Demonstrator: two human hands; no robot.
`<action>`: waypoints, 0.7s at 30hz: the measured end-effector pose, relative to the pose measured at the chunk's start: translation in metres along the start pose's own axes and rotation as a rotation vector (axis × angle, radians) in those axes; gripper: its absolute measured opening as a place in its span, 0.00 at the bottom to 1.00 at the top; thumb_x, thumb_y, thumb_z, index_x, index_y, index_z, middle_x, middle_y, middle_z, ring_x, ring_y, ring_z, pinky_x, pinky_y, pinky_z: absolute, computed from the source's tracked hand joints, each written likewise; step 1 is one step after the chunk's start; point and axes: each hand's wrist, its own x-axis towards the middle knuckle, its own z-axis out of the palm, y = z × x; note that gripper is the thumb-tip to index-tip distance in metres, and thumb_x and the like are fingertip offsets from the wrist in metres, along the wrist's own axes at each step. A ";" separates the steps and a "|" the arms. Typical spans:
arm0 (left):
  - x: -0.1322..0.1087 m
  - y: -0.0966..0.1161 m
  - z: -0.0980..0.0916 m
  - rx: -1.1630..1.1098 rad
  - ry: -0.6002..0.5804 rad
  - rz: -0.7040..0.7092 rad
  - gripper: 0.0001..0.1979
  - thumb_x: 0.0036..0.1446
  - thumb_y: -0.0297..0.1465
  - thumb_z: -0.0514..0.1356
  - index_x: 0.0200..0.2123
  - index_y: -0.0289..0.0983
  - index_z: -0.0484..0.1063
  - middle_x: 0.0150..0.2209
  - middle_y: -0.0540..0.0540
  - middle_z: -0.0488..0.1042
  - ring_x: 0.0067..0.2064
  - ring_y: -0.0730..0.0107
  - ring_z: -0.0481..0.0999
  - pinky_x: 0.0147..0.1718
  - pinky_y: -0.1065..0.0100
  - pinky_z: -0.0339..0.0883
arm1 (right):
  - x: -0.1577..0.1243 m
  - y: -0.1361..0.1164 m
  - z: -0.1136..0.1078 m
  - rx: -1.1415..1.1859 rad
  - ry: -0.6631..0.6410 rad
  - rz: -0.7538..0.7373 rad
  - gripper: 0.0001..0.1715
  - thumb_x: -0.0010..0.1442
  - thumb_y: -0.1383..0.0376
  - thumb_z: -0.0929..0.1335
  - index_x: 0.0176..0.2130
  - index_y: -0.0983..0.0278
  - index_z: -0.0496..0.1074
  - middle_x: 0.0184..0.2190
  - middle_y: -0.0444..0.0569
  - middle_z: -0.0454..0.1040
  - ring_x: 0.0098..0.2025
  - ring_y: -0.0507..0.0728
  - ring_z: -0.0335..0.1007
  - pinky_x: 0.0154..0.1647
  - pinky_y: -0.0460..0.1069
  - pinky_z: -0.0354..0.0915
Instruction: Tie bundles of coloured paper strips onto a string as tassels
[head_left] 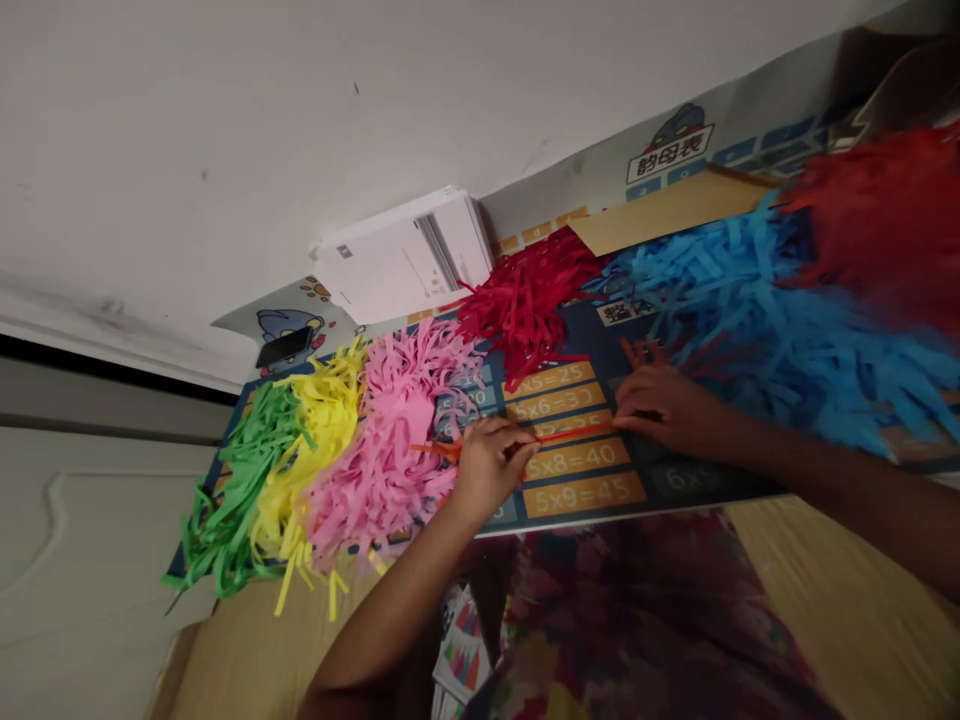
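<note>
Closest to my view, at the bottom edge, is a blurred patterned cloth (637, 620) in dark reds and yellows, with a few printed cards (461, 650) showing coloured triangles just beside it.

Beyond that I see the left hand (487, 465) curled almost closed. Its thumb and fingers pinch a thin red paper strip (570, 435) near the strip's left end, and a short tail sticks out past the knuckles towards the pink strips (390, 440). The strip runs nearly level to the right hand (664, 405). That hand is knuckles-up and loosely curled, with its fingertips on the strip's other end. I cannot tell whether it grips the end or only presses it down.

Both hands and the strip are over a multiplication mat (585, 495), which lies on a wooden table (847, 600).

Heaps of cut paper lie along the mat:
- green strips (240, 480) at the far left
- yellow strips (315, 440), touching the green and the pink
- red strips (525, 300), above the hands
- blue strips (765, 310), to the right
- a blurred red heap (885, 220), beyond the blue

A white paper stack (405, 255) leans by the wall, with a dark phone (283, 345) near it.
</note>
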 end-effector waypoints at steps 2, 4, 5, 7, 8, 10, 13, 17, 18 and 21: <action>0.000 0.001 0.001 0.013 -0.002 -0.006 0.03 0.59 0.31 0.66 0.32 0.41 0.80 0.32 0.48 0.80 0.38 0.67 0.78 0.41 0.64 0.67 | 0.001 -0.002 0.000 -0.016 -0.004 0.026 0.17 0.68 0.58 0.65 0.33 0.62 0.77 0.34 0.51 0.75 0.41 0.59 0.70 0.45 0.55 0.57; 0.000 0.003 0.001 0.034 0.000 -0.010 0.05 0.60 0.32 0.65 0.31 0.40 0.79 0.31 0.48 0.79 0.38 0.67 0.77 0.41 0.64 0.66 | 0.002 -0.004 0.000 -0.025 -0.023 0.053 0.16 0.67 0.59 0.65 0.32 0.62 0.76 0.34 0.51 0.75 0.41 0.60 0.69 0.45 0.55 0.57; 0.001 0.005 0.001 0.049 0.000 -0.014 0.06 0.60 0.32 0.64 0.30 0.40 0.79 0.31 0.48 0.78 0.37 0.67 0.76 0.41 0.63 0.65 | 0.003 -0.006 0.000 -0.030 -0.033 0.067 0.15 0.66 0.59 0.65 0.32 0.63 0.76 0.35 0.51 0.75 0.41 0.60 0.69 0.44 0.54 0.57; 0.003 0.008 0.001 0.090 -0.012 -0.031 0.08 0.60 0.31 0.63 0.28 0.39 0.77 0.29 0.49 0.77 0.36 0.67 0.75 0.41 0.62 0.63 | 0.007 -0.009 -0.001 -0.057 -0.061 0.094 0.13 0.64 0.61 0.67 0.30 0.63 0.75 0.34 0.50 0.75 0.40 0.59 0.68 0.44 0.54 0.55; 0.005 0.010 0.001 0.115 -0.029 -0.043 0.08 0.60 0.31 0.63 0.28 0.39 0.76 0.29 0.49 0.76 0.36 0.67 0.75 0.40 0.62 0.62 | 0.009 -0.011 -0.002 -0.089 -0.081 0.107 0.12 0.63 0.62 0.68 0.29 0.63 0.74 0.33 0.49 0.75 0.40 0.59 0.68 0.44 0.54 0.54; 0.009 0.013 -0.001 0.179 -0.062 -0.057 0.06 0.58 0.31 0.64 0.29 0.38 0.76 0.31 0.49 0.77 0.37 0.65 0.75 0.39 0.61 0.60 | 0.013 -0.017 -0.005 -0.195 -0.100 0.124 0.09 0.61 0.63 0.69 0.29 0.63 0.74 0.32 0.48 0.75 0.39 0.59 0.67 0.43 0.54 0.52; 0.011 0.018 -0.002 0.340 -0.056 0.101 0.04 0.59 0.30 0.64 0.38 0.41 0.77 0.39 0.48 0.79 0.43 0.60 0.74 0.42 0.57 0.57 | 0.017 -0.029 -0.008 -0.353 -0.084 0.024 0.05 0.61 0.67 0.69 0.33 0.61 0.76 0.37 0.47 0.78 0.43 0.59 0.66 0.43 0.55 0.49; 0.008 0.029 0.002 0.571 -0.018 0.467 0.07 0.65 0.30 0.59 0.42 0.44 0.78 0.40 0.49 0.79 0.45 0.59 0.71 0.49 0.52 0.53 | 0.019 -0.042 -0.006 -0.438 -0.105 -0.229 0.09 0.65 0.70 0.67 0.35 0.61 0.77 0.37 0.46 0.79 0.45 0.57 0.65 0.47 0.57 0.47; 0.007 0.032 0.004 0.605 -0.009 0.502 0.07 0.65 0.30 0.58 0.40 0.42 0.78 0.38 0.48 0.79 0.44 0.59 0.71 0.49 0.51 0.53 | 0.020 -0.043 -0.004 -0.463 -0.104 -0.257 0.10 0.66 0.70 0.66 0.34 0.62 0.76 0.35 0.47 0.78 0.44 0.57 0.65 0.48 0.57 0.47; 0.009 0.038 0.013 0.622 0.003 0.521 0.08 0.65 0.30 0.58 0.37 0.38 0.77 0.36 0.46 0.78 0.43 0.60 0.71 0.51 0.49 0.52 | 0.022 -0.043 0.003 -0.534 -0.081 -0.287 0.14 0.67 0.72 0.64 0.32 0.64 0.75 0.32 0.47 0.76 0.43 0.58 0.65 0.48 0.58 0.48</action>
